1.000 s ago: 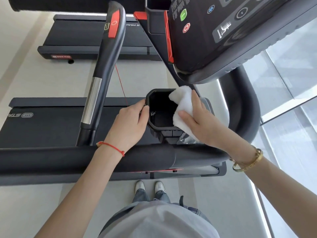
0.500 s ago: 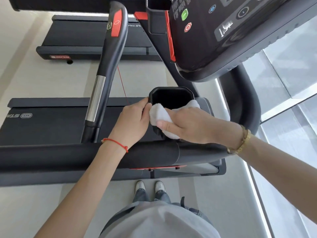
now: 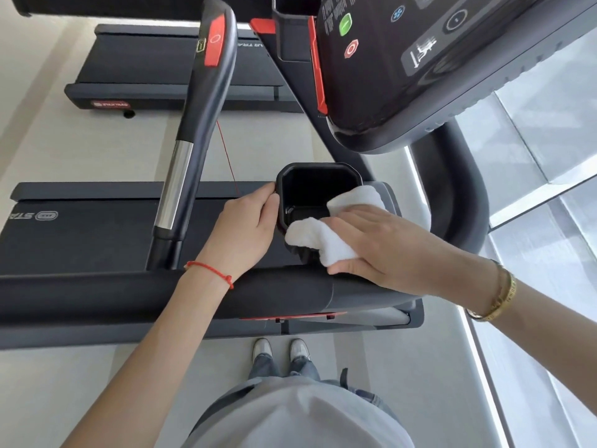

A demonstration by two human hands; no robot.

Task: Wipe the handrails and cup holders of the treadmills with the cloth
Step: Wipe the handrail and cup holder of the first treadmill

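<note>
**Cloth pressed on the cup holder rim**

The black cup holder (image 3: 318, 189) sits in the middle of the head view, mounted on the treadmill just beyond the thick black handrail (image 3: 129, 292) that runs across the frame. The left hand (image 3: 244, 231) grasps the cup holder's left outer wall, thumb and forefinger curled against its rim. The right hand (image 3: 384, 244) holds the white cloth (image 3: 326, 240), fingers laid over it and thumb tucked under its near edge, pressing it onto the cup holder's near-right rim; part of the cloth folds down inside the opening and another part drapes over the right edge.

Left of the cup holder, a slanted grip bar (image 3: 200, 124) with a chrome section and a red button rises away from the handrail. Above the cup holder hangs the dark console (image 3: 420, 76) with 1 green and 1 red button. Below the handrail, 2 shoes (image 3: 281, 349) stand on the pale floor.
</note>
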